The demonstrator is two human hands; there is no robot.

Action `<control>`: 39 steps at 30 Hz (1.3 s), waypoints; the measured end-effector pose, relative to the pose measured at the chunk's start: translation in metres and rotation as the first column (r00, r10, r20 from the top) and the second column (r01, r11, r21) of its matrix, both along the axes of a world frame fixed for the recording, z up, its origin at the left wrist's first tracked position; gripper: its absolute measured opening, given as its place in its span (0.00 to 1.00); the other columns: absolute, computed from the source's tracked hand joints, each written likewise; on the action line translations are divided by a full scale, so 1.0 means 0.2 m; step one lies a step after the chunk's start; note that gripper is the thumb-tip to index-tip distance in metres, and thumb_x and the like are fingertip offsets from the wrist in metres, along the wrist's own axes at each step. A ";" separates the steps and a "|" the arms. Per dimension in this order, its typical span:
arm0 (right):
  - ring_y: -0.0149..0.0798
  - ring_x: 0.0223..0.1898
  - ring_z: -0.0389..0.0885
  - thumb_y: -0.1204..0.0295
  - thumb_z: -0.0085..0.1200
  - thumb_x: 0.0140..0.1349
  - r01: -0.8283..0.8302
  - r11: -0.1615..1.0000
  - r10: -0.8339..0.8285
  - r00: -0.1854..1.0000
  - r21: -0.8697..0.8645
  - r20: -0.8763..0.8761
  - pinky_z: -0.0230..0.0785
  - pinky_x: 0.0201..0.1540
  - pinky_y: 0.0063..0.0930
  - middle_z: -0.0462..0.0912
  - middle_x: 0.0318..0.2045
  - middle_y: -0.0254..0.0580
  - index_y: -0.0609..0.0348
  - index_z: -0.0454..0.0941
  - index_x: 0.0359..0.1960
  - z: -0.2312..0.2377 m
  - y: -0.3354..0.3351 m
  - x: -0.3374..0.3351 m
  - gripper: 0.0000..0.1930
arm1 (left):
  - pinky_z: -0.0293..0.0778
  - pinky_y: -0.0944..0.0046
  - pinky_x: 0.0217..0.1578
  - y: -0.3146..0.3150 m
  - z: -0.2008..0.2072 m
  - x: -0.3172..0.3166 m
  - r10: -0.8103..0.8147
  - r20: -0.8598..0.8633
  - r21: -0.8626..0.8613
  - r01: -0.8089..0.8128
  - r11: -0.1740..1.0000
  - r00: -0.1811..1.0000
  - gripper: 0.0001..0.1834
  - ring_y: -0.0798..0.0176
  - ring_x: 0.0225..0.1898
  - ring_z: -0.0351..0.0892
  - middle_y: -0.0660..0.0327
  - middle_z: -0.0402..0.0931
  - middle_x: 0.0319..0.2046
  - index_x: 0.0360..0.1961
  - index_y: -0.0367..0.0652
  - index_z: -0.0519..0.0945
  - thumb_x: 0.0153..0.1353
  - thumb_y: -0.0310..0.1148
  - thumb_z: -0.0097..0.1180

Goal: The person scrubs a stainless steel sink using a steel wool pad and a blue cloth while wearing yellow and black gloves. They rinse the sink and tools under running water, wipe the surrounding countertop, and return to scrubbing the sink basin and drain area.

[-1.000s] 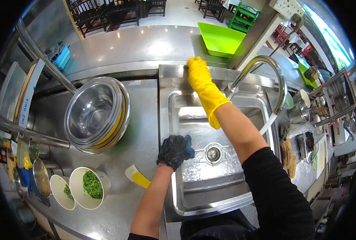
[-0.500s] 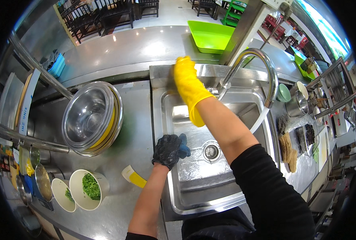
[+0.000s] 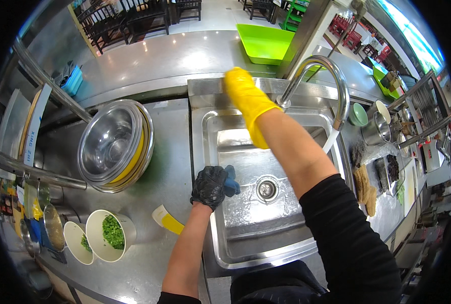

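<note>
My left hand (image 3: 210, 188), in a black glove, rests at the left rim of the steel sink (image 3: 245, 261). Its fingers are closed on a folded blue cloth (image 3: 231, 181) that sticks out over the basin. My right hand (image 3: 240, 83) wears a long yellow rubber glove and reaches to the sink's back ledge, left of the tap (image 3: 343, 96). Those fingers are curled together against the ledge; whatever they hold is hidden. A round drain (image 3: 267, 189) sits in the wet basin floor.
Stacked steel bowls (image 3: 111, 142) stand left, with two white tubs (image 3: 129, 228) of chopped greens nearer. A yellow-and-white scraper (image 3: 168, 221) lies beside my left forearm. Beyond the sink is a green tray (image 3: 266, 45). Brown loofah-like scrubbers (image 3: 364, 190) lie right of the sink.
My right hand has shifted a little to the right along the back ledge. My left hand keeps its place with the blue cloth. The whole view has tilted slightly.
</note>
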State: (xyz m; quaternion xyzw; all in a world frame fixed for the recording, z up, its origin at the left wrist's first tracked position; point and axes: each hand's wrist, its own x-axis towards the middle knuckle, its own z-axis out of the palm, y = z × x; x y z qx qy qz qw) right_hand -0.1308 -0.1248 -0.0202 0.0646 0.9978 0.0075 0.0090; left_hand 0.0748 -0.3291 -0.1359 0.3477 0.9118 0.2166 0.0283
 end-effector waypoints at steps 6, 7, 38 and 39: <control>0.50 0.49 0.77 0.77 0.56 0.50 -0.092 0.957 0.101 0.995 -0.274 0.019 0.71 0.50 0.36 0.79 0.44 0.52 0.58 0.81 0.42 -0.09 -0.35 0.22 0.14 | 0.68 0.55 0.47 -0.01 0.03 0.00 -0.011 -0.036 0.011 0.011 1.000 0.999 0.16 0.53 0.46 0.70 0.60 0.72 0.42 0.41 0.51 0.74 0.48 0.33 0.54; 0.50 0.50 0.76 0.77 0.55 0.51 -0.091 0.954 0.081 0.996 -0.286 -0.045 0.70 0.51 0.36 0.79 0.45 0.52 0.59 0.80 0.43 -0.17 -0.30 0.37 0.15 | 0.68 0.54 0.47 -0.01 0.04 0.00 -0.004 -0.047 0.035 0.006 0.999 0.999 0.15 0.52 0.46 0.70 0.59 0.73 0.41 0.40 0.50 0.74 0.47 0.33 0.55; 0.47 0.48 0.76 0.71 0.60 0.52 0.658 0.569 -0.306 0.726 -0.493 0.616 0.68 0.52 0.35 0.78 0.45 0.49 0.54 0.75 0.50 -1.05 0.69 2.24 0.21 | 0.73 0.56 0.35 0.95 0.36 -0.96 0.167 -0.098 0.658 -0.062 0.751 0.981 0.10 0.51 0.33 0.77 0.54 0.76 0.29 0.30 0.46 0.74 0.49 0.35 0.60; 0.47 0.48 0.76 0.71 0.59 0.52 0.662 0.566 -0.298 0.719 -0.491 0.628 0.68 0.52 0.35 0.78 0.45 0.49 0.54 0.74 0.50 -1.01 0.68 2.22 0.21 | 0.73 0.56 0.35 0.98 0.39 -0.96 0.111 -0.128 0.598 -0.013 0.802 0.986 0.10 0.51 0.33 0.77 0.54 0.77 0.30 0.32 0.45 0.75 0.50 0.34 0.60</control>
